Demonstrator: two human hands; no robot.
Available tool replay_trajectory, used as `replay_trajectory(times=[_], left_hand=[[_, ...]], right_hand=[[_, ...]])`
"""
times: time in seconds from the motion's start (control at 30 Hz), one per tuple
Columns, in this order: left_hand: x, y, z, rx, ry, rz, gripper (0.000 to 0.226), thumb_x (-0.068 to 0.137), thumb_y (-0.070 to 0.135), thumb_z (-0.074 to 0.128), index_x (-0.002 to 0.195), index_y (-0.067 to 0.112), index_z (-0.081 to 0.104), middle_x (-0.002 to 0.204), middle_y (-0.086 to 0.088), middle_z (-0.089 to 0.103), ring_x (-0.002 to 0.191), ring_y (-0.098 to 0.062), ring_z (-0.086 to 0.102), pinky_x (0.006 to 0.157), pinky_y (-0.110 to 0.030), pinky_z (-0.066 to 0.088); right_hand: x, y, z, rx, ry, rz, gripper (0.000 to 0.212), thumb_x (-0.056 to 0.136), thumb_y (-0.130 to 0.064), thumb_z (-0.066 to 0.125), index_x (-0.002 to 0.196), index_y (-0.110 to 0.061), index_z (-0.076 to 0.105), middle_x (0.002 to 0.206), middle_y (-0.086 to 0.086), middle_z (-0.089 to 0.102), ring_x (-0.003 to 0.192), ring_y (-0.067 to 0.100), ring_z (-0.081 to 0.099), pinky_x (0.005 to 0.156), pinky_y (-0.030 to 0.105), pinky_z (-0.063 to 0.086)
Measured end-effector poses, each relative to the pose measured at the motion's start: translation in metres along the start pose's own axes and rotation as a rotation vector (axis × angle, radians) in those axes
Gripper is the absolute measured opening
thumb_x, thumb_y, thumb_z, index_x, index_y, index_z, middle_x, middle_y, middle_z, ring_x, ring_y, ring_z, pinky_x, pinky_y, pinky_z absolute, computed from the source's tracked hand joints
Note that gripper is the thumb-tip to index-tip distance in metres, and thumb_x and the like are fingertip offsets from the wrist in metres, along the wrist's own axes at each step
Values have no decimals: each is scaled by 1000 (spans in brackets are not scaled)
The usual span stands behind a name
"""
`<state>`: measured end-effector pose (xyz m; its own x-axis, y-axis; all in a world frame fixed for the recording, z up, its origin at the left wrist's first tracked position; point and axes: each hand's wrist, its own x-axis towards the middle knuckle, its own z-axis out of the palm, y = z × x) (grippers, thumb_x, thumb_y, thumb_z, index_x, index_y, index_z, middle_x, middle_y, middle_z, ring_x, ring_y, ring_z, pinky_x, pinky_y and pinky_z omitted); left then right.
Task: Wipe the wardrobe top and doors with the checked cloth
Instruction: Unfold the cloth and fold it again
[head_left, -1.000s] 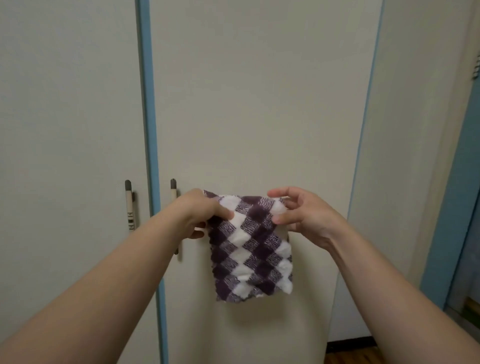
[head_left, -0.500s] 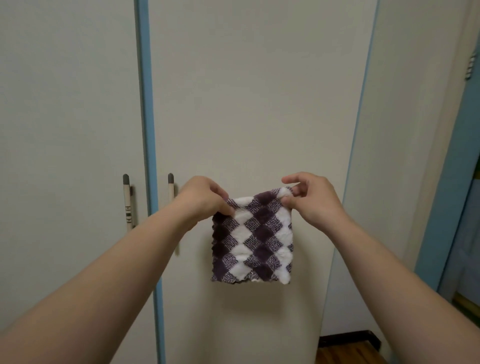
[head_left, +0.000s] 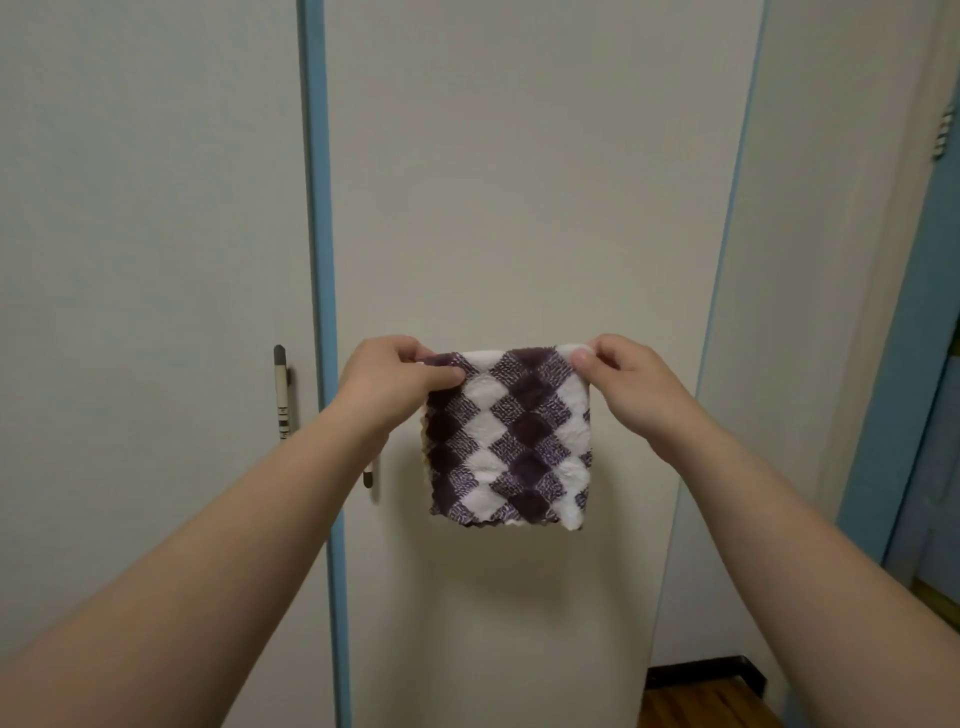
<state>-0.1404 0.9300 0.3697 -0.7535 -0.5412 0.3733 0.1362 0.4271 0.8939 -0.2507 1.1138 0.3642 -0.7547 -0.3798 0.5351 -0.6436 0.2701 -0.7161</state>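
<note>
Head view: left hand (head_left: 387, 382) and right hand (head_left: 631, 387) pinch checked cloth (head_left: 511, 439) taut

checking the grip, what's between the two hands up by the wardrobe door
In the head view, only the checked cloth spans between the left hand and right hand, each pinching a top corner, with the door behind.

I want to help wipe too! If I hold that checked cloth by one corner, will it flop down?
Probably. The checked cloth hangs limp below the left hand and right hand. It looks fluffy, so likely light and not slippery.
</note>
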Motion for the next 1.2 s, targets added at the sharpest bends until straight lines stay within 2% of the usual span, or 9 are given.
replay_trajectory(times=[0.07, 0.13, 0.2, 0.3, 0.47, 0.67, 0.77, 0.9, 1.2], left_hand=[[-3, 1, -8, -144, -93, -64, 10, 81, 16, 68, 75, 14, 60, 79, 1, 62, 78, -13, 54, 66, -24, 38], [-5, 1, -11, -321, -148, -110, 5, 86, 17, 61, 89, 13, 63, 89, -2, 67, 84, -17, 59, 74, -29, 45], [-7, -3, -14, -451, -132, -108, 15, 91, 18, 55, 99, 9, 63, 94, -8, 68, 85, -20, 64, 77, -32, 50], [-9, -12, -21, -366, 37, -31, 20, 92, 28, 53, 100, 11, 60, 97, -7, 67, 88, -21, 64, 80, -36, 50], [-24, -36, -55, -290, 301, 70, 22, 91, 32, 53, 81, 13, 53, 89, -10, 61, 82, -22, 57, 80, -42, 49], [-32, -60, -116, -308, 399, 153, 23, 91, 28, 55, 81, 7, 52, 78, -12, 56, 72, -20, 51, 68, -36, 42], [-30, -65, -143, -364, 373, 150, 18, 90, 26, 56, 81, 11, 53, 80, -13, 58, 74, -21, 54, 69, -37, 44], [-25, -72, -178, -414, 371, 150, 19, 89, 25, 59, 91, 7, 55, 79, -14, 56, 75, -22, 53, 70, -38, 44], [14, -112, -273, -445, 368, 182, 15, 89, 22, 59, 83, 9, 53, 60, 1, 60, 55, -11, 56, 51, -22, 46]], right_hand=[[-4, -8, 12, 416, -51, 168, 20, 98, -24, 44, 88, -12, 56, 82, 2, 58, 76, 16, 51, 65, 29, 40], [-7, -14, 29, 649, 0, 224, 22, 99, -23, 42, 88, -12, 57, 82, 6, 61, 76, 20, 54, 66, 32, 43], [-12, -21, 47, 537, 156, 122, 22, 100, -24, 40, 85, -14, 53, 82, 4, 58, 77, 16, 54, 72, 31, 44], [-24, -33, 69, 259, 394, -166, 20, 100, -21, 40, 80, -19, 43, 69, -6, 46, 60, -4, 43, 58, 13, 34], [-33, -55, 110, 174, 445, -361, 10, 99, -19, 42, 89, -15, 43, 60, -13, 43, 54, -7, 46, 51, 11, 33], [-41, -82, 172, 267, 428, -428, 11, 96, -25, 43, 86, -19, 44, 53, -13, 39, 47, -2, 43, 46, 12, 29], [-38, -98, 197, 346, 419, -406, 17, 97, -23, 44, 81, -28, 43, 54, -12, 39, 47, -1, 40, 47, 14, 29], [-34, -118, 228, 468, 374, -381, 22, 98, -22, 46, 77, -29, 45, 56, -10, 41, 48, 2, 35, 47, 23, 30], [-13, -168, 324, 585, 335, -373, 19, 97, -25, 46, 78, -25, 48, 48, -10, 32, 42, 2, 24, 41, 22, 18]])
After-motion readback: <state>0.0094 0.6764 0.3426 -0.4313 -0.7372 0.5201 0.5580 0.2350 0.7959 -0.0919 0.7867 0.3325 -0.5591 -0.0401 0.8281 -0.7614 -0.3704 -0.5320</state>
